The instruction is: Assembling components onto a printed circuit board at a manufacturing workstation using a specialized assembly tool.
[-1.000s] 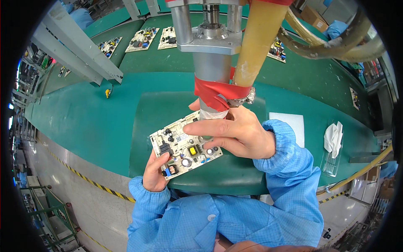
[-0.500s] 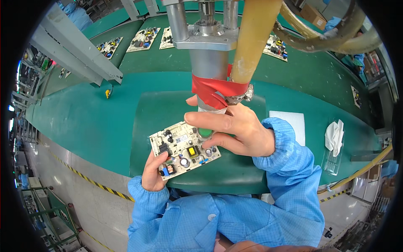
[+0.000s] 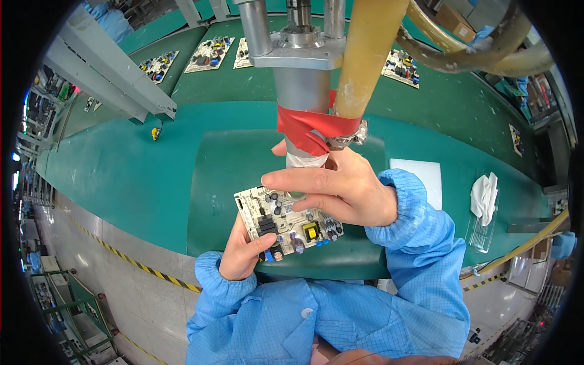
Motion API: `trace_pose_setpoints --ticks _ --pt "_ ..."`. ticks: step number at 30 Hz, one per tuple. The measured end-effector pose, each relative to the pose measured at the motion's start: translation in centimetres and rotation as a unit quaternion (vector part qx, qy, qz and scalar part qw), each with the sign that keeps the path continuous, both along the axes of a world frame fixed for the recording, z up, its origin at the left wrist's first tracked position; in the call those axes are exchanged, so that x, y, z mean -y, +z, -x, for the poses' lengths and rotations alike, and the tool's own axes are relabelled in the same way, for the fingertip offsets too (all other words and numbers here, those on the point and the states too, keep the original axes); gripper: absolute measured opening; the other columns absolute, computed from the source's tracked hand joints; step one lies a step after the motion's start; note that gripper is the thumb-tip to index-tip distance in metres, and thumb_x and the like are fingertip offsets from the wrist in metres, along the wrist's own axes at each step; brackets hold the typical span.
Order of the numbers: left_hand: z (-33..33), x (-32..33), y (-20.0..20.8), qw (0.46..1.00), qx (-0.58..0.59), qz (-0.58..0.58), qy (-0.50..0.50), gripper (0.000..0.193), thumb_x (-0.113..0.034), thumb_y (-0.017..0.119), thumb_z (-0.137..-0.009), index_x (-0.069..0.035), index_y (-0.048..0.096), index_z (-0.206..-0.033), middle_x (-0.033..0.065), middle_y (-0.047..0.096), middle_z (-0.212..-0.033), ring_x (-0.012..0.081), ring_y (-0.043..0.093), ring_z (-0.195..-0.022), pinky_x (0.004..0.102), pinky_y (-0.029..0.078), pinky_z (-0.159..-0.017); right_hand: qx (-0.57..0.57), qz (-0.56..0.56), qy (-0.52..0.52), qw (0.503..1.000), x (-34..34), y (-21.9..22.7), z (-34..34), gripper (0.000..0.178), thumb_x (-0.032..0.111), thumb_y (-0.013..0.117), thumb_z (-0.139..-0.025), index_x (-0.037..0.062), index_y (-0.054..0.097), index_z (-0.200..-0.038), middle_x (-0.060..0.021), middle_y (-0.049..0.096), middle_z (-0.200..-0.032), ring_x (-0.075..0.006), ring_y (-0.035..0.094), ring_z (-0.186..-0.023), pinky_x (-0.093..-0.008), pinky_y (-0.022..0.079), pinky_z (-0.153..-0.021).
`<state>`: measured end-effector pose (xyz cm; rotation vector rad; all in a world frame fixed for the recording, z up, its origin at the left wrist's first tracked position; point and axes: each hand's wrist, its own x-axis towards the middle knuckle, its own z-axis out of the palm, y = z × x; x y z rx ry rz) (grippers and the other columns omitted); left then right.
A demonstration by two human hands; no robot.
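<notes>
My left hand [image 3: 240, 255] grips a cream circuit board [image 3: 286, 222] by its near left part, thumb on top. Black, yellow and blue components stand on the board, which is nearly level. Above it hangs a metal cylinder tool [image 3: 303, 88], wrapped in red tape [image 3: 304, 128] with a white band below. My right hand [image 3: 356, 191] is curled round the tool's lower end, some fingers behind it, others in front over the board's far edge. These fingers hide the tool's tip, so whether it touches the board I cannot tell.
A thick yellowish hose [image 3: 371, 55] runs down beside the tool. More circuit boards [image 3: 210, 53] lie on the far green belt. To the right are a white foam pad [image 3: 420, 179] and a white cloth [image 3: 484, 198] on a clear tray. A grey post [image 3: 109, 67] stands at left.
The circuit board has moved right and turned slightly clockwise, with my left hand following. My right hand stays round the tool; the green piece seen between its fingers earlier is now mostly hidden.
</notes>
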<state>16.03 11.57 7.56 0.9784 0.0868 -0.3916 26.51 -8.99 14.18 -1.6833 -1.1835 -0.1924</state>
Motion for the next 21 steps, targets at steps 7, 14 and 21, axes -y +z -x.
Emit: trace_pose_setpoints --ticks 7,14,21 --pt "0.1 0.0 0.2 1.000 -0.006 -0.006 0.006 0.074 -0.005 0.066 -0.083 -0.002 0.023 -0.143 0.0140 0.044 -0.138 0.0243 0.047 -0.125 0.0384 0.040 -0.104 -0.053 -0.037 0.005 0.998 0.0 0.2 0.2 0.059 0.002 0.077 -0.065 0.0052 0.062 -0.122 -0.0231 0.052 -0.127 -0.0332 0.059 -0.105 -0.0380 0.052 -0.084" --pt "1.0 -2.2 -1.6 0.999 -0.025 -0.042 -0.013 0.077 -0.003 0.066 -0.081 -0.002 0.022 -0.145 0.0124 0.043 -0.139 0.0230 0.046 -0.126 0.0372 0.038 -0.106 -0.013 -0.004 -0.011 1.000 0.1 0.1 -0.5 0.059 0.001 0.077 -0.065 0.0057 0.062 -0.122 -0.0224 0.052 -0.129 -0.0302 0.060 -0.103 -0.0364 0.052 -0.083" --pt "1.7 -2.3 -1.4 0.999 -0.020 -0.041 0.001 0.079 -0.001 0.067 -0.080 -0.002 0.021 -0.145 0.0121 0.043 -0.140 0.0228 0.045 -0.128 0.0372 0.036 -0.107 0.001 -0.003 -0.013 1.000 0.1 -0.5 -0.2 0.055 0.002 0.076 -0.066 0.0088 0.065 -0.119 -0.0217 0.052 -0.126 -0.0320 0.056 -0.109 -0.0377 0.051 -0.085"
